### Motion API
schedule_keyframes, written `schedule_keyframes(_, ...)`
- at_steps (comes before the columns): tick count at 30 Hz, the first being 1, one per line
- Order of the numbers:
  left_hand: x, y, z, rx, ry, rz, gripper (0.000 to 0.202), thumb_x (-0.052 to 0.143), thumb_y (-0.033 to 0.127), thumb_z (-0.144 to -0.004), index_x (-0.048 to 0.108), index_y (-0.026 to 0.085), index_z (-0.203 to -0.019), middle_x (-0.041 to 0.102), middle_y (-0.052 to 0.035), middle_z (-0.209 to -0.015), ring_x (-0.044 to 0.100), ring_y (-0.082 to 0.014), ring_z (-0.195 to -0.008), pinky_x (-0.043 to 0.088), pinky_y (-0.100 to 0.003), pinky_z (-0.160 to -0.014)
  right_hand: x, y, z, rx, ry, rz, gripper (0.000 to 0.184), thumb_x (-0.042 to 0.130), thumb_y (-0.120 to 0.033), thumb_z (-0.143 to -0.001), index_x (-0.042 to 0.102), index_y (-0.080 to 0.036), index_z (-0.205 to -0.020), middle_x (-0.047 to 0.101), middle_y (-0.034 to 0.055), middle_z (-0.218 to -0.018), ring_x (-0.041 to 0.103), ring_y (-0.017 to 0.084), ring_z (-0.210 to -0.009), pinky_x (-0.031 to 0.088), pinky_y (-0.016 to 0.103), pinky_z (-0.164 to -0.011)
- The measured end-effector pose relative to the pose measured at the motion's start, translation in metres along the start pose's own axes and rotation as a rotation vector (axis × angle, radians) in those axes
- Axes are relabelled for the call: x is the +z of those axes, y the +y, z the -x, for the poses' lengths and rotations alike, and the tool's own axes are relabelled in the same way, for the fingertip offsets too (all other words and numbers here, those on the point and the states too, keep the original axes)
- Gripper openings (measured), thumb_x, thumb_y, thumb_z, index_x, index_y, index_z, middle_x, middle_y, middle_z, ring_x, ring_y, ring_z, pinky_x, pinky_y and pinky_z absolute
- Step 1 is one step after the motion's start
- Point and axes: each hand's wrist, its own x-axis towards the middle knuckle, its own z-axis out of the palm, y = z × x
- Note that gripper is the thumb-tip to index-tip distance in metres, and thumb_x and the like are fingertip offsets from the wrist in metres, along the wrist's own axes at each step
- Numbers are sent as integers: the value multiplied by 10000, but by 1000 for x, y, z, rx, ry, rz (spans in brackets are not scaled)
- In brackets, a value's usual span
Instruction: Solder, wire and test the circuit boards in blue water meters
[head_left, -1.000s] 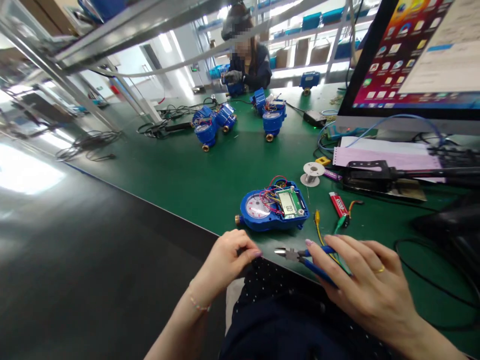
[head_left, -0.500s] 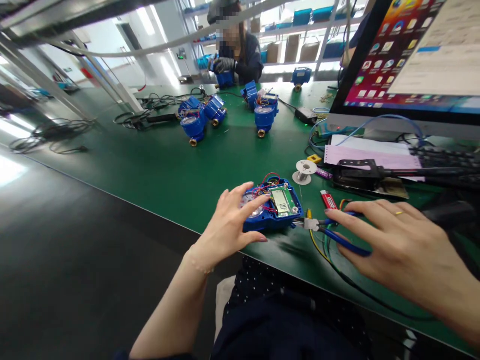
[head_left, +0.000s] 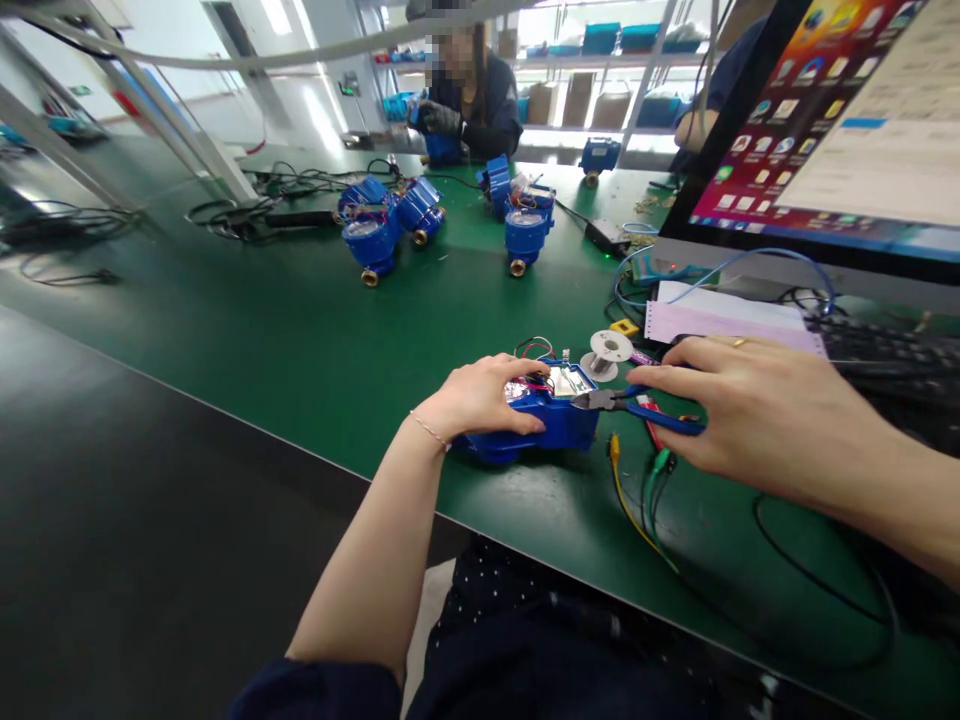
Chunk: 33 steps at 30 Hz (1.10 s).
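Observation:
My left hand (head_left: 489,400) is closed over a blue water meter (head_left: 555,428), thumb along its near side and fingers across the top. The meter's casing is open and tilted toward me, with red and dark wires and a pale display board inside. In my right hand (head_left: 739,395) is a pair of blue-handled diagonal cutters (head_left: 611,400). Their metal jaws are at the right edge of the casing, close to the display board; I cannot tell whether they touch anything. A white spool of solder wire (head_left: 606,355) stands just behind the meter.
Yellow and green clip leads (head_left: 615,450) lie right of the meter. Behind my right hand are papers (head_left: 731,318) and a monitor (head_left: 847,130). More blue meters (head_left: 369,245) stand farther back. A co-worker (head_left: 480,105) in dark gloves handles one across the table.
The meter has tipped up toward me and my left hand has closed on it. My right hand has raised the cutters from the meter's lower right corner to its upper right edge.

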Motion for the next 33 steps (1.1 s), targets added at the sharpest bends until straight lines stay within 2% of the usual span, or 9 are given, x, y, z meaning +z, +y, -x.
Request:
schedule_keyframes(3, 2, -1, 0, 21, 4, -9, 645, 739, 424, -641, 486, 362, -1231, 534, -25, -1254, 514, -279, -1129, 432, -440, -951, 2, 4, -8, -6, -74, -14, 266, 644, -331, -697, 656, -259, -953, 619, 40, -815, 582, 209, -727, 399, 314, -577)
schedule_keyframes(7, 2, -2, 0, 33, -1, -17, 641, 727, 441, -649, 480, 365, -1235, 539, -26, -1251, 508, -280, -1138, 428, -445, -954, -1, 6, -13, -57, -109, -13, 280, 659, -345, -697, 657, -251, -960, 621, 32, -811, 600, 205, -745, 425, 310, -601)
schedule_keyframes(12, 1, -1, -1, 33, 1, -24, 647, 728, 442, -640, 478, 371, -1233, 546, -24, -1232, 519, -278, -1120, 433, -443, -945, -5, 7, -16, -94, -86, 57, 254, 588, -347, -751, 665, -249, -972, 639, 39, -854, 607, 209, -737, 443, 323, -619)
schedule_keyframes(20, 2, -1, -2, 18, 1, -29, 642, 728, 433, -639, 483, 370, -1228, 548, -19, -1216, 528, -280, -1097, 444, -438, -926, -3, 7, -18, -117, -91, 86, 239, 603, -348, -738, 675, -266, -950, 648, 31, -865, 596, 211, -699, 443, 327, -611)
schedule_keyframes(33, 3, -2, -2, 17, 3, -34, 641, 726, 443, -639, 483, 371, -1227, 548, -20, -1208, 525, -282, -1095, 446, -423, -916, 2, 15, -22, -172, -93, 15, 225, 598, -318, -756, 670, -253, -959, 621, 18, -822, 543, 173, -700, 404, 304, -641)
